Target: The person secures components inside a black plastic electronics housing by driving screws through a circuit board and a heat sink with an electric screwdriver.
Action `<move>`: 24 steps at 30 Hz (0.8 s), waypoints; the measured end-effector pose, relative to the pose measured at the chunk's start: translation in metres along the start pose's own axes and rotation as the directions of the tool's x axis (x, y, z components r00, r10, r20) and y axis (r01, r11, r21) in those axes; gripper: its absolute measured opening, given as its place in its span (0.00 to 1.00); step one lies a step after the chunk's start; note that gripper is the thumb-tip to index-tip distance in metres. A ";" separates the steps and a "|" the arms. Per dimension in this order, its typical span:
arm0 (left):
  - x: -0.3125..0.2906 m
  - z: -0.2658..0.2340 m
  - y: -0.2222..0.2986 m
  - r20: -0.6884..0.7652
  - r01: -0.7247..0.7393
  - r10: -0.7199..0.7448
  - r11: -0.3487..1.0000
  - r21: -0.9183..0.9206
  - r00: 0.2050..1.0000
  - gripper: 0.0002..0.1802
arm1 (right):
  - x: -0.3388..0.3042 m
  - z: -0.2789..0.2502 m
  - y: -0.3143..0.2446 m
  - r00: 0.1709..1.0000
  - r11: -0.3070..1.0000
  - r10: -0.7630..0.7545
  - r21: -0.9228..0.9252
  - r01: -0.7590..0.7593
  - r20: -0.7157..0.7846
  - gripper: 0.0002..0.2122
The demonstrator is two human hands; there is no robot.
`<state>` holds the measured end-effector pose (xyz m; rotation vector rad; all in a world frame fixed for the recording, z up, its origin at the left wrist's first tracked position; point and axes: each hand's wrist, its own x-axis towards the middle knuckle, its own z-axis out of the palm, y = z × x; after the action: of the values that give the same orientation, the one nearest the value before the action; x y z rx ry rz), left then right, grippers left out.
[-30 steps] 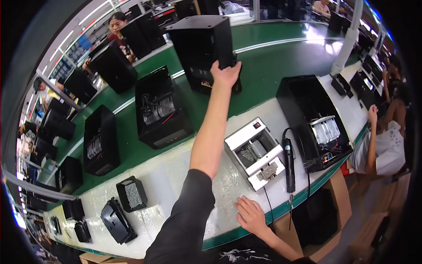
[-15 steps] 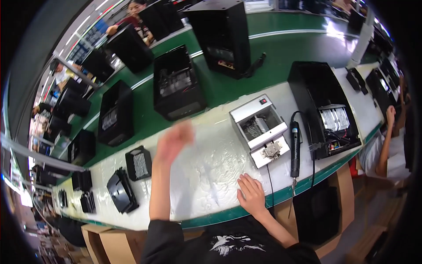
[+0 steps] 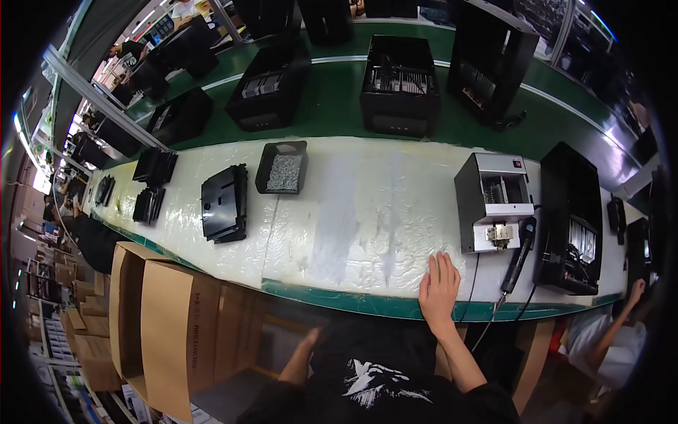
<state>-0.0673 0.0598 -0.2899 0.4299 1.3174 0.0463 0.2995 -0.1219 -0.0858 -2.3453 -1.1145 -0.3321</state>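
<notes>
My right hand (image 3: 439, 288) lies flat on the near edge of the white covered bench (image 3: 360, 212), fingers outstretched, holding nothing. Below the bench edge, close to my body, is my left hand (image 3: 309, 339); its fingers cannot be made out. Beyond my right hand stands a grey and silver screw feeder (image 3: 494, 201) with a red switch on top. A black electric screwdriver (image 3: 521, 256) leans beside it, bit pointing down past the bench edge. Farther left, a black tray (image 3: 302, 166) holds small metal screws (image 3: 284, 172). A black plastic panel (image 3: 224, 203) lies left of it.
An open black computer case (image 3: 565, 233) stands right of the feeder. More cases, one a black case (image 3: 400, 85), line the green conveyor (image 3: 332, 92). Stacked black parts (image 3: 152, 180) sit at the bench's left. A cardboard box (image 3: 166, 318) is below. A co-worker's arm (image 3: 616, 325) shows at right.
My left hand has dropped from above the bench to beside my body. My right hand stays flat at the bench edge. The whole view has swung toward the left.
</notes>
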 end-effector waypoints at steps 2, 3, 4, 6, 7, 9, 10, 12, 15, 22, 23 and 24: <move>0.020 0.001 -0.002 0.024 -0.006 0.005 0.999 0.054 1.000 0.19 | 0.000 -0.002 0.000 1.000 1.000 -0.004 -0.023 0.004 0.007 0.18; 0.030 0.002 -0.003 0.035 -0.008 0.006 0.997 0.082 0.999 0.19 | 0.000 -0.003 -0.003 1.000 1.000 -0.006 -0.027 0.006 0.025 0.18; 0.035 0.005 -0.001 0.048 -0.001 -0.005 0.993 0.121 0.999 0.19 | -0.002 -0.003 -0.003 0.999 0.999 0.005 -0.037 -0.003 0.048 0.18; 0.046 0.008 0.004 0.069 0.018 -0.033 0.980 0.197 0.997 0.19 | -0.002 -0.003 -0.001 0.997 0.997 0.022 -0.079 -0.017 0.069 0.19; 0.053 0.011 0.010 0.076 0.024 -0.043 0.972 0.235 0.996 0.19 | -0.001 -0.002 0.000 0.996 0.995 0.025 -0.098 -0.017 0.080 0.20; 0.072 0.012 0.028 0.076 0.034 -0.060 0.952 0.303 0.995 0.19 | 0.003 -0.002 -0.005 0.990 0.995 0.049 -0.094 -0.037 0.136 0.21; 0.081 0.015 0.034 0.082 0.045 -0.077 0.940 0.338 0.994 0.19 | 0.005 -0.003 -0.006 0.981 0.994 0.067 -0.092 -0.051 0.184 0.22; 0.096 0.015 0.044 0.080 0.077 -0.119 0.911 0.405 0.990 0.20 | 0.010 -0.006 -0.009 0.961 0.991 0.073 -0.126 -0.041 0.266 0.24; 0.118 0.020 0.060 0.086 0.126 -0.192 0.863 0.490 0.978 0.20 | 0.002 0.001 -0.002 0.919 0.987 0.055 -0.158 0.008 0.391 0.29; 0.113 0.051 0.055 0.123 0.219 -0.363 0.763 0.608 0.923 0.21 | -0.008 -0.001 0.006 0.913 0.971 0.047 -0.234 0.054 0.406 0.28; 0.108 0.057 0.053 0.133 0.220 -0.382 0.745 0.630 0.914 0.21 | -0.007 -0.001 0.005 0.904 0.967 0.058 -0.248 0.055 0.425 0.28; 0.104 0.063 0.051 0.146 0.215 -0.399 0.726 0.653 0.905 0.21 | -0.006 -0.003 0.003 0.895 0.964 0.071 -0.259 0.051 0.441 0.28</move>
<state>0.0300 0.1179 -0.3574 0.7428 1.0807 -0.7422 0.2975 -0.1290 -0.0870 -2.7534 -1.3326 0.0821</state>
